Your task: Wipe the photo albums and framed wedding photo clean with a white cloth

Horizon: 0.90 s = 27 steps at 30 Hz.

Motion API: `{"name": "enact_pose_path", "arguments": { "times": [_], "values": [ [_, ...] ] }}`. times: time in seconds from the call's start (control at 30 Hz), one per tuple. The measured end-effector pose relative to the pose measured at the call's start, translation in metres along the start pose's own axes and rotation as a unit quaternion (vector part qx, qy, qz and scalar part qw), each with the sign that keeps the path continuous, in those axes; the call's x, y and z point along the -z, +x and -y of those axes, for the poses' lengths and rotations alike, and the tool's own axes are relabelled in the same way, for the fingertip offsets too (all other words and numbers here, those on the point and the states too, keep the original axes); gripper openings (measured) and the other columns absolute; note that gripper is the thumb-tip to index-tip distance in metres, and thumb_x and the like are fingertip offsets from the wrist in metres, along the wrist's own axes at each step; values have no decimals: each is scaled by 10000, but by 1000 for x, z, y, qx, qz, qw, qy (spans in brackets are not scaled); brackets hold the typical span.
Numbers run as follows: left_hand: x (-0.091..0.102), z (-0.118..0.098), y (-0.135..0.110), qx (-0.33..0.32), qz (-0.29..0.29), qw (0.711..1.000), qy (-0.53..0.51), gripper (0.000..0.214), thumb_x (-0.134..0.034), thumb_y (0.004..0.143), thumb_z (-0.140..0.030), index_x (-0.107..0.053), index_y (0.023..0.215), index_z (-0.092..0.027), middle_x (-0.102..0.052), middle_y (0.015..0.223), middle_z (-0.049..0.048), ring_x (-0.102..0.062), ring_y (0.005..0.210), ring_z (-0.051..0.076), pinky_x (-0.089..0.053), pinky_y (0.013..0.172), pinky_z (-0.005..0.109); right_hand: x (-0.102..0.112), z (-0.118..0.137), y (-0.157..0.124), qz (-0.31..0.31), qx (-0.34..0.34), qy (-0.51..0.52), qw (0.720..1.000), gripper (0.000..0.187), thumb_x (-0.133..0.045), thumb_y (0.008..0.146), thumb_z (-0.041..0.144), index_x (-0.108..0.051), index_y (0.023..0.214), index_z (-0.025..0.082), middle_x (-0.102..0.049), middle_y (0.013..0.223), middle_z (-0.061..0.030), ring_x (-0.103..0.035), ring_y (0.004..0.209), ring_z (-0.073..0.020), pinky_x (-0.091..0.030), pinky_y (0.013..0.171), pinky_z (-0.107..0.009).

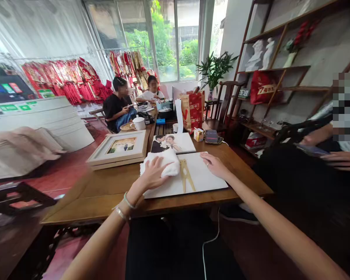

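Left hand (153, 175) lies open, fingers spread, on a white cloth (163, 156) atop a white album (205, 179); right hand (214, 164) rests flat, open, on the album's far side.

Folded white cloth (163, 156), resting on a flat, gold-printed white album (202, 181)

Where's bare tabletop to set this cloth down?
Bare wood lies left of the white album, from the framed photo to the table's near edge; a narrow strip runs right of it, before the phone. Beyond the photo book, a mug and red bag crowd it.
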<state>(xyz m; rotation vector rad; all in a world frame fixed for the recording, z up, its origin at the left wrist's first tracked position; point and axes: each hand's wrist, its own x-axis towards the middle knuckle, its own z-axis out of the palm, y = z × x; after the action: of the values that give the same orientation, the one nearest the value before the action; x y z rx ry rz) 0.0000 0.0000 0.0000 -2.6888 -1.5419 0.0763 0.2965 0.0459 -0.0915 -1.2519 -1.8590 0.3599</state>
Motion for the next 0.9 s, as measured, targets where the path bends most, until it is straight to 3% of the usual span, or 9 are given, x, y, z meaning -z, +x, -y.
{"name": "enact_pose_path", "arguments": {
  "times": [0.3, 0.4, 0.53, 0.7, 0.9],
  "values": [
    [-3, -44, -69, -40, -6, 999, -26, 701, -534, 814, -390, -235, 1448, -379, -224, 1523, 115, -88, 1408, 406, -141, 1061, 653, 0, -1, 1, -7, -3, 16, 1000, 348, -462, 842, 147, -682, 1098, 232, -622, 1244, -52, -515, 1227, -219, -354, 1090, -448],
    [-1, -46, -76, -50, 6, 998, -38, 677, -522, 826, -418, -245, 1443, -388, -211, 1532, 103, -88, 1409, 404, -141, 1062, 655, 0, -1, 1, -9, -3, 10, 1000, 350, -459, 842, 149, -681, 1102, 223, -622, 1245, -55, -511, 1230, -219, -347, 1095, -445],
    [1, -38, -55, -53, 8, 997, -50, 609, -475, 863, -445, -279, 1435, -376, -251, 1518, 101, -122, 1404, 403, -155, 1062, 652, 0, -1, 1, -5, -6, 5, 1000, 343, -465, 842, 156, -681, 1100, 219, -620, 1247, -61, -509, 1232, -223, -342, 1096, -451],
    [-3, -23, -5, -42, -2, 998, -44, 564, -416, 892, -467, -308, 1430, -336, -288, 1496, 125, -165, 1395, 398, -168, 1052, 653, 1, 0, 1, -2, -8, -1, 1000, 339, -469, 841, 154, -682, 1099, 210, -619, 1247, -73, -520, 1220, -228, -347, 1093, -450],
    [-4, -15, 35, -10, 1, 997, -79, 576, -284, 922, -535, -426, 1370, -204, -316, 1491, 152, -192, 1400, 344, -149, 1087, 598, 2, 4, 1, 9, -8, -14, 1000, 352, -452, 845, 151, -669, 1123, 162, -603, 1262, -116, -519, 1221, -239, -344, 1091, -458]
  ]
}}
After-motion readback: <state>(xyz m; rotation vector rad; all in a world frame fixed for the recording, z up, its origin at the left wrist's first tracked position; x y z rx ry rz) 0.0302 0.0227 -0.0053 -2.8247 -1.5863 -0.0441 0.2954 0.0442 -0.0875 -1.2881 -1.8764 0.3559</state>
